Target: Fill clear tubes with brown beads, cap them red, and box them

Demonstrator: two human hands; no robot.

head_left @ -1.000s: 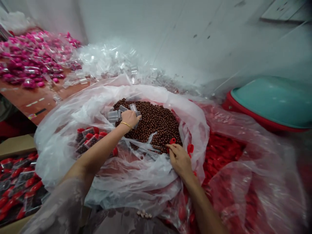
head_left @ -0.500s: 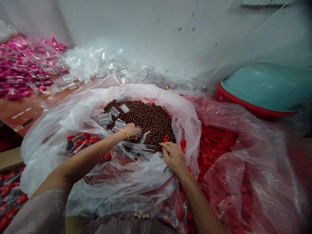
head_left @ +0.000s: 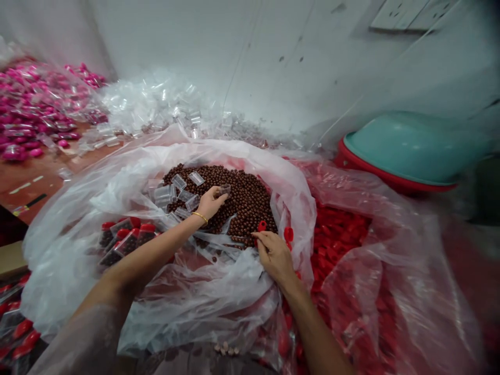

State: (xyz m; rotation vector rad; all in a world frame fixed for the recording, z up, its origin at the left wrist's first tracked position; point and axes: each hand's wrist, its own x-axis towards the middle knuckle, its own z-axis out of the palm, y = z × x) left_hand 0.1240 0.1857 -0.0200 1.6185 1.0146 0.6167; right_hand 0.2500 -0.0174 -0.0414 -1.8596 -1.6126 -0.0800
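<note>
Brown beads heap loosely; your left hand pinches a filled clear tube, uncapped, so tilting spills it. Your right hand grips a red cap.

Place: a small packing workshop, where loose goods are handled in bulk by hand.
Bulk stock: a heap of brown beads in an open plastic bag, under both hands.
Containers: empty clear tubes just left of the left hand; a large pile of clear tubes beyond the hands against the wall.
Closures: a sack of red caps right of the right hand.
Finished goods: red-capped filled tubes left of the left forearm; pink-capped packs piled far left on a brown worktable.
Surroundings: bare white wall; stacked teal and red basins far right.
</note>
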